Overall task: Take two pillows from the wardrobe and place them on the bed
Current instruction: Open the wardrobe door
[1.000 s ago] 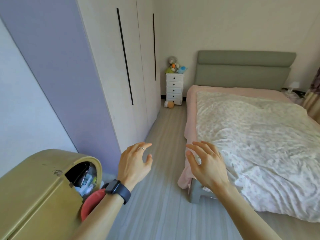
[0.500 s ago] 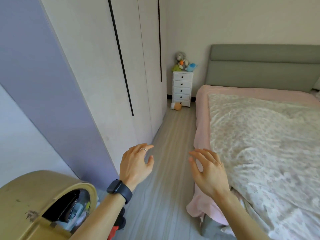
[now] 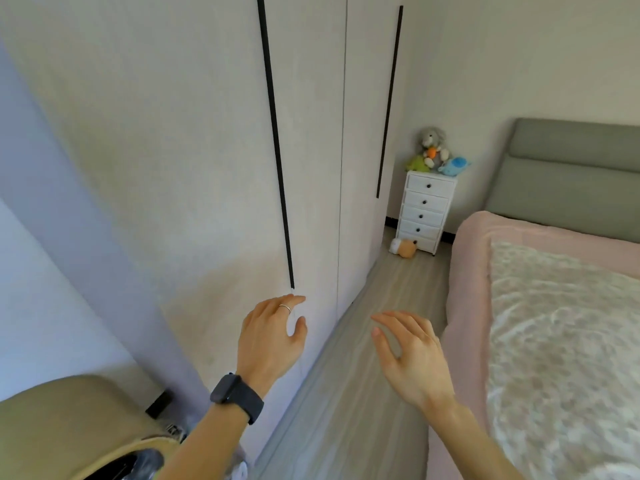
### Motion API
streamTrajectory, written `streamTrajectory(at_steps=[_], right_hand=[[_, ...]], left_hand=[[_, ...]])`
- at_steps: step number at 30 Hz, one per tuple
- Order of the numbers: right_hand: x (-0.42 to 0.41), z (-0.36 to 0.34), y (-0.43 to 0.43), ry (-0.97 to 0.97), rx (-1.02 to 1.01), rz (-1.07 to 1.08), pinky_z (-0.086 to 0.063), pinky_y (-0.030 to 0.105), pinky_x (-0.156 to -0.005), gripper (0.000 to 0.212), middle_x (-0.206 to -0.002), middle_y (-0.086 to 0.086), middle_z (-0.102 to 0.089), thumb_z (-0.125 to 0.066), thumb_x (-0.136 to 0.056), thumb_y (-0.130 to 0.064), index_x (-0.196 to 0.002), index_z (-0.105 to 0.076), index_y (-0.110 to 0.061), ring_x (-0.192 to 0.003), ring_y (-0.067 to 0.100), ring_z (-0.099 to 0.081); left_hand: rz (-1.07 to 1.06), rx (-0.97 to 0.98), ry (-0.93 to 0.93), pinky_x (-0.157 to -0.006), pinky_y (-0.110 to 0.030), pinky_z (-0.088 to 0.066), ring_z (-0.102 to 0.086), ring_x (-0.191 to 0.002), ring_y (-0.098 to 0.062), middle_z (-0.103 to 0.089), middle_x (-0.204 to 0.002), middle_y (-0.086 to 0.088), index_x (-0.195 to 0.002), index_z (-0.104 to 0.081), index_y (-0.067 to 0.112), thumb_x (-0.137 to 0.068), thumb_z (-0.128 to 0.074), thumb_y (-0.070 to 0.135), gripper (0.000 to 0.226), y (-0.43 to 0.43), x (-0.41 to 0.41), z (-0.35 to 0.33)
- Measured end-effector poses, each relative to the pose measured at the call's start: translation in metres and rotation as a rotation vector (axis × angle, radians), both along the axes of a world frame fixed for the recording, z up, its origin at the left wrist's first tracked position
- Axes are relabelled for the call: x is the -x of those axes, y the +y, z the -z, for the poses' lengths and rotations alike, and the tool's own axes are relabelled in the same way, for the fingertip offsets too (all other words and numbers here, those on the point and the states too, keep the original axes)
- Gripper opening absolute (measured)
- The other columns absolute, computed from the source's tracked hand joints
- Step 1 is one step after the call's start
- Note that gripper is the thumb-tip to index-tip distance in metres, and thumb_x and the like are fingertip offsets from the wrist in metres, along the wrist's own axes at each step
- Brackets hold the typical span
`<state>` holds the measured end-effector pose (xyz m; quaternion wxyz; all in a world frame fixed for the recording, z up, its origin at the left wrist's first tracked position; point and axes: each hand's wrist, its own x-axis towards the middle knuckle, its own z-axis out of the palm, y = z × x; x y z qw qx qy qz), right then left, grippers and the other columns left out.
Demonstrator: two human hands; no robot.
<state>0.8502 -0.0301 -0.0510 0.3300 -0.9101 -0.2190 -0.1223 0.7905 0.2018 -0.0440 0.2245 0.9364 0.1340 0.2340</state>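
Note:
The pale wardrobe (image 3: 194, 161) fills the left side, its doors closed, each with a long black vertical handle strip (image 3: 277, 147). My left hand (image 3: 270, 337), with a ring and a dark watch, is raised in front of the nearer door just below the strip's lower end, fingers apart and holding nothing. My right hand (image 3: 412, 358) is held out over the floor between wardrobe and bed, also spread and holding nothing. The bed (image 3: 554, 341) at the right has a pink sheet, a floral quilt and a grey-green headboard. No pillows are visible.
A white chest of drawers (image 3: 426, 213) with soft toys on top stands at the far end of the aisle, another soft toy (image 3: 403, 247) on the floor before it. A gold-coloured rounded bin (image 3: 69, 427) is at the lower left. Wood flooring (image 3: 374, 375) runs between wardrobe and bed.
I have moved forward and turned left towards the wardrobe, which now looms closer. Both hands stay raised and spread, the left now nearer the door handle strip. The bin has slid lower in view.

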Motion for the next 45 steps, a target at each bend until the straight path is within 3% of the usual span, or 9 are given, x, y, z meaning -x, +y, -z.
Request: streamTrajectory(at_steps=[7, 12, 19, 24, 26, 33, 38, 41, 45], right_hand=[[-0.124, -0.008, 0.066, 0.005, 0.004, -0.161, -0.045, 0.042, -0.106, 0.031, -0.134, -0.008, -0.064, -0.061, -0.098, -0.031, -0.128, -0.068, -0.027, -0.132, 0.020, -0.049], [-0.217, -0.043, 0.114, -0.106, -0.052, -0.236, -0.037, 0.035, -0.112, 0.034, -0.142, -0.004, -0.059, -0.058, -0.100, -0.032, -0.133, -0.065, -0.023, -0.138, 0.022, -0.044], [-0.344, -0.107, 0.209, -0.364, -0.221, -0.411, -0.041, 0.045, -0.111, 0.036, -0.147, 0.003, -0.055, -0.057, -0.100, -0.028, -0.134, -0.063, -0.020, -0.140, 0.027, -0.041], [-0.413, -0.140, 0.277, -0.571, -0.353, -0.581, -0.028, 0.042, -0.120, 0.046, -0.159, 0.007, -0.039, -0.041, -0.103, -0.031, -0.146, -0.051, -0.018, -0.149, 0.028, -0.028], [-0.435, -0.151, 0.301, -0.674, -0.402, -0.651, -0.026, 0.047, -0.121, 0.048, -0.161, 0.011, -0.034, -0.041, -0.103, -0.032, -0.149, -0.047, -0.018, -0.152, 0.030, -0.024], [-0.482, -0.154, 0.365, -0.917, -0.468, -0.780, -0.010, 0.058, -0.122, 0.054, -0.169, 0.002, -0.014, -0.034, -0.105, -0.040, -0.158, -0.024, -0.038, -0.155, 0.028, -0.016], [-0.501, -0.138, 0.388, -1.061, -0.489, -0.716, -0.014, 0.055, -0.122, 0.058, -0.168, 0.001, -0.020, -0.043, -0.100, -0.044, -0.156, -0.031, -0.037, -0.153, 0.026, -0.021], [-0.501, -0.139, 0.390, -1.061, -0.519, -0.731, -0.014, 0.054, -0.123, 0.058, -0.168, 0.001, -0.020, -0.044, -0.099, -0.045, -0.155, -0.033, -0.037, -0.153, 0.025, -0.022], [-0.501, -0.140, 0.387, -1.056, -0.538, -0.766, -0.013, 0.053, -0.123, 0.060, -0.168, 0.000, -0.018, -0.044, -0.099, -0.046, -0.156, -0.031, -0.037, -0.154, 0.024, -0.020]], left_hand=[[-0.070, -0.163, -0.125, -0.105, -0.047, -0.042, -0.052, -0.128, -0.025, -0.063, -0.132, 0.002, -0.128, -0.063, 0.023, -0.089, -0.064, 0.022, 0.039, 0.060, -0.117, -0.030], [-0.188, -0.450, -0.275, -0.117, -0.059, -0.016, -0.039, -0.140, -0.026, -0.055, -0.143, -0.002, -0.133, -0.060, 0.021, -0.088, -0.057, 0.026, 0.045, 0.092, -0.191, -0.082], [-0.400, -0.687, -0.432, -0.116, -0.065, -0.009, -0.026, -0.147, -0.027, -0.038, -0.156, -0.008, -0.139, -0.053, 0.019, -0.089, -0.053, 0.029, 0.051, 0.125, -0.275, -0.144], [-0.678, -0.717, -0.472, -0.118, -0.061, -0.004, -0.015, -0.151, -0.024, -0.027, -0.161, -0.008, -0.143, -0.048, 0.017, -0.090, -0.057, 0.040, 0.059, 0.141, -0.319, -0.164], [-0.810, -0.670, -0.495, -0.118, -0.061, -0.005, -0.013, -0.151, -0.022, -0.023, -0.162, -0.005, -0.142, -0.048, 0.017, -0.091, -0.056, 0.044, 0.058, 0.138, -0.334, -0.167], [-1.032, -0.662, -0.491, -0.112, -0.069, -0.014, -0.016, -0.150, -0.032, -0.031, -0.158, -0.010, -0.108, -0.057, 0.007, -0.091, -0.063, 0.027, 0.028, 0.131, -0.376, -0.161], [-1.029, -0.660, -0.401, -0.111, -0.069, -0.019, -0.014, -0.150, -0.033, -0.026, -0.158, -0.012, -0.097, -0.049, 0.010, -0.094, -0.059, 0.015, 0.011, 0.126, -0.372, -0.148], [-1.084, -0.588, -0.381, -0.110, -0.069, -0.022, -0.014, -0.150, -0.034, -0.027, -0.156, -0.021, -0.086, -0.051, 0.007, -0.089, -0.064, 0.010, 0.013, 0.117, -0.376, -0.154], [-1.140, -0.493, -0.370, -0.109, -0.067, -0.027, -0.014, -0.150, -0.034, -0.025, -0.157, -0.021, -0.087, -0.056, 0.004, -0.090, -0.066, 0.010, 0.012, 0.097, -0.381, -0.161]])
